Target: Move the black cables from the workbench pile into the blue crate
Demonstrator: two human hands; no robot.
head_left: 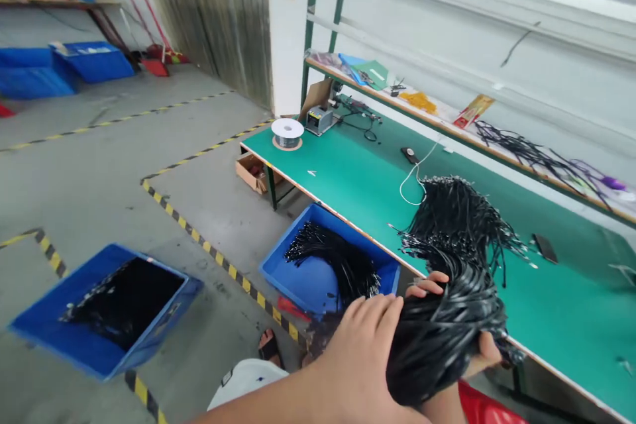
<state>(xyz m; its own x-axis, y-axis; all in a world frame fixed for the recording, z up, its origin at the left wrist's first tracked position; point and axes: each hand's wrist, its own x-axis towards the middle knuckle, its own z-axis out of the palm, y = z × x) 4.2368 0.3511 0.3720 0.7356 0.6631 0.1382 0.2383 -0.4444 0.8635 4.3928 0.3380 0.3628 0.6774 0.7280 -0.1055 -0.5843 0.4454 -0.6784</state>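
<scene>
In the head view, both bare hands are gripping a thick bundle of black cables (447, 338) at the near edge of the green tabletop (355, 179). The left hand (368, 344) is clasping the bundle's left side, its fingers lying close together over the strands. The right hand (481, 358) is supporting it from below, the thumb showing on the right and the fingertips curling up on the far left side. The bundle is bending between them, its far end overlapping a cable pile (452, 212) that is resting on the tabletop.

Beside the pile, a white cord (405, 189) is looping on the left and a flat dark object (545, 248) is lying on the right. Farther along, a spool (287, 139) is standing near a grey device (320, 120). Loose black cables (541, 162) are lying on the shelf above. Below the tabletop's near edge, a blue bin (318, 278) is holding more black cables; a second blue bin (62, 338) is sitting on the floor to the left, also containing dark cables.
</scene>
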